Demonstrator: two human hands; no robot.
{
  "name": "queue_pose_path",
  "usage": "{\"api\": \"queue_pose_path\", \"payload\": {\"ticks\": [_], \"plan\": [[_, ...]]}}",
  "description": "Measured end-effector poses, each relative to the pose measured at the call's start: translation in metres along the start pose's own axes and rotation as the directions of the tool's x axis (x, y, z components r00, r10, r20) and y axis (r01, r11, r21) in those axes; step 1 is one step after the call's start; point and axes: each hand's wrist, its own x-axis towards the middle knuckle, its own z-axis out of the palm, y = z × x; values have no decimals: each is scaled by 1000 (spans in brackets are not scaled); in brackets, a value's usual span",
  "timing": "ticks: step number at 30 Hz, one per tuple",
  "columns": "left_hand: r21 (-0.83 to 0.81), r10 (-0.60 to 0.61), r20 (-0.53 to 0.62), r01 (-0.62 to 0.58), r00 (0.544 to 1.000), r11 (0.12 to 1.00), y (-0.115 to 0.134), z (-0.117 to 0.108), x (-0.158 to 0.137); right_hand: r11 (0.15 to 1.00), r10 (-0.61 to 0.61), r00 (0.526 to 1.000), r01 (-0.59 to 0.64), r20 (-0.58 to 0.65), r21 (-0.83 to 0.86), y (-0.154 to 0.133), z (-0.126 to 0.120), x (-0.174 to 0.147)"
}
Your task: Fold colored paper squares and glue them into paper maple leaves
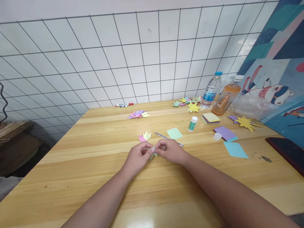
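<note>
A small piece of folded light-green paper (153, 154) is pinched between my two hands over the middle of the table. My left hand (139, 155) grips it with thumb and index finger. From the other side, the fingertips of my right hand (171, 150) close on its upper edge. Just beyond my hands lie a folded yellow paper piece (147, 136) and a pink one (142, 138), side by side. A craft knife (161, 135) rests behind my right hand, which hides part of it. Close to the knife is a flat green paper square (174, 133).
A glue stick (192, 124) stands right of the green square, its cap (217, 136) farther right. Paper stacks (211, 117), blue paper (235, 149), a water bottle (211, 90) and an orange drink bottle (226, 96) occupy the right. Folded paper shapes (138, 114) and markers (124, 104) lie toward the tiled wall.
</note>
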Motion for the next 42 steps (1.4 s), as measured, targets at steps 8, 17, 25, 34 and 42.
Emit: {"api": "queue_pose_path", "payload": {"ticks": [8,17,25,34,42], "plan": [[-60,-33,-76,28,997,998,-5,2,2,996,54,997,-58,62,69,2,0,1],[-142,-18,154,40,988,989,2,-1,-1,993,104,994,-105,18,47,-5,-3,1],[-171,-32,165,61,986,983,-3,-2,2,993,65,992,-76,111,94,1,-4,2],[-245,-139,171,179,975,953,-2,-4,5,982,-125,990,114,-70,-150,5,0,5],[-100,-78,97,87,992,991,-12,4,3,990,-140,989,140,-50,-15,-1,-1,0]]}}
